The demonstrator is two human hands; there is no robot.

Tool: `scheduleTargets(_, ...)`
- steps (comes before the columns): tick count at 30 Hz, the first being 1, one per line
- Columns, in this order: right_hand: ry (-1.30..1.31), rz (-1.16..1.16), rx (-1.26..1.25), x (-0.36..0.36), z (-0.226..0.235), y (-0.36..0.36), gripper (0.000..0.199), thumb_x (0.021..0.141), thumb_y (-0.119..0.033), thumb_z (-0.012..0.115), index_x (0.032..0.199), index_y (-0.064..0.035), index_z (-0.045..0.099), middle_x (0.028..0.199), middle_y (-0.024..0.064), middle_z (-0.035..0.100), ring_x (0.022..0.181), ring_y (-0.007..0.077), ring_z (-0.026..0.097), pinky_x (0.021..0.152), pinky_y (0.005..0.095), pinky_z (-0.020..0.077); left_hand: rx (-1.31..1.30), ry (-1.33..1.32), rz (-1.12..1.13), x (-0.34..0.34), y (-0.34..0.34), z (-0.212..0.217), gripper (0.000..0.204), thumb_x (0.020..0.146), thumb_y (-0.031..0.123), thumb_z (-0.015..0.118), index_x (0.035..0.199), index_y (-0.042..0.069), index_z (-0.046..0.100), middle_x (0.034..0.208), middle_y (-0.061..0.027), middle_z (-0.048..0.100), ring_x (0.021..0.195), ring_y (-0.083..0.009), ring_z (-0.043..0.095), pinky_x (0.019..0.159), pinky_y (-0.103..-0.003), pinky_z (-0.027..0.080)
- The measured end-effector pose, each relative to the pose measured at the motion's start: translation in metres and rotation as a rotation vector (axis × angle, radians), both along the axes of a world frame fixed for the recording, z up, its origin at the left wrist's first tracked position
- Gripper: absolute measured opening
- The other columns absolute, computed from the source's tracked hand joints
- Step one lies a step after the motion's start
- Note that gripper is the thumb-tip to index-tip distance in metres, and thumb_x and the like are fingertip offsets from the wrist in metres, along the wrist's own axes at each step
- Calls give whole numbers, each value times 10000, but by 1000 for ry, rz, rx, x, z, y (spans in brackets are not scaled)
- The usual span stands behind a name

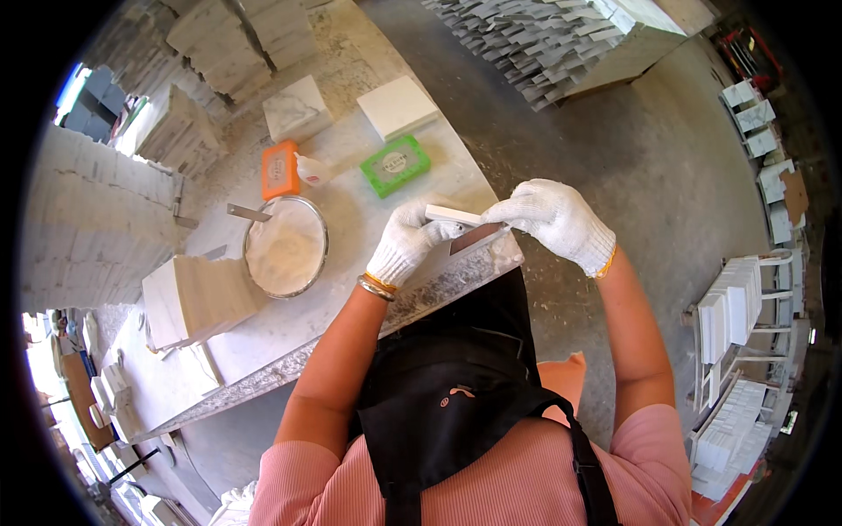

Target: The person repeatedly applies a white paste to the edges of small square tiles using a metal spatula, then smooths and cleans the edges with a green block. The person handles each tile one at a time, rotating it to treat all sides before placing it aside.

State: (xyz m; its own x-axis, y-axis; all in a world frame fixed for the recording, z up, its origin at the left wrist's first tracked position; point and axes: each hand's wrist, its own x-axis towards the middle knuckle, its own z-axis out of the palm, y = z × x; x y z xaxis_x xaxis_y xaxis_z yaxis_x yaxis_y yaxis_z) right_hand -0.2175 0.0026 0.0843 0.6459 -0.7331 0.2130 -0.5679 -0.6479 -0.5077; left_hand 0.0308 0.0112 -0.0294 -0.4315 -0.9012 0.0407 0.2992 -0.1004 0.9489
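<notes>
My left hand [409, 238], in a white knit glove, closes round a narrow white stone strip [453, 215] above the worktable's near right corner. My right hand [554, 219], gloved alike, has its fingers pinched at the strip's right end. Just below the strip, by my right fingertips, shows a flat brown piece [474, 238]; whether a hand holds it I cannot tell. Left of my left hand stands a round metal-rimmed bowl [326, 249] of pale powder or paste, with a flat metal tool [248, 213] across its rim. A green block [396, 166] lies beyond my hands.
An orange block [280, 170] and a small white bottle [310, 170] stand behind the bowl. Marble tiles [397, 107] lie farther back. Tile stacks [202, 298] line the table's left side. Beyond the table's edge [478, 167], stone strips are piled at the top and racked tiles [730, 307] stand right.
</notes>
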Motion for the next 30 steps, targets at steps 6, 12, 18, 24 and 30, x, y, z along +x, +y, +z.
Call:
scheduleTargets(6,70,-12,-102,5,-1,-4,232,922,-191,584,1057,-243,766,765,33,607,747,245,620,685,381,513,-18,-19,5,-1,-2,8,325,913,229,735,1133,-4,678,1050,-46,724,961,-114,645,881,-277,510)
scheduleTargets(12,-6,-40,9,3,-3,1,269,905,-147,599,1101,-227,765,775,48,618,757,251,626,686,369,515,35,-11,18,-2,0,12,354,914,270,741,1121,-9,675,1042,-60,722,957,-126,652,874,-278,515)
scheduleTargets(18,3,-99,68,-4,-3,12,273,881,-80,681,1144,-100,751,892,86,694,798,219,657,731,321,532,31,-50,-2,-2,-1,16,349,903,252,766,1109,-15,676,1036,-60,725,929,-123,658,846,-278,528)
scheduleTargets(24,-83,-189,115,10,6,27,277,909,-68,657,1176,-71,733,931,96,702,785,205,657,734,305,535,19,30,43,-4,3,11,311,871,191,798,1092,5,682,993,-37,723,907,-107,648,831,-276,531)
scheduleTargets(30,-235,-380,150,17,-6,47,251,938,-78,636,1169,-98,733,947,120,723,800,230,699,721,319,556,68,65,78,-6,6,8,305,851,169,812,1077,9,685,982,-33,724,899,-107,644,826,-277,530)
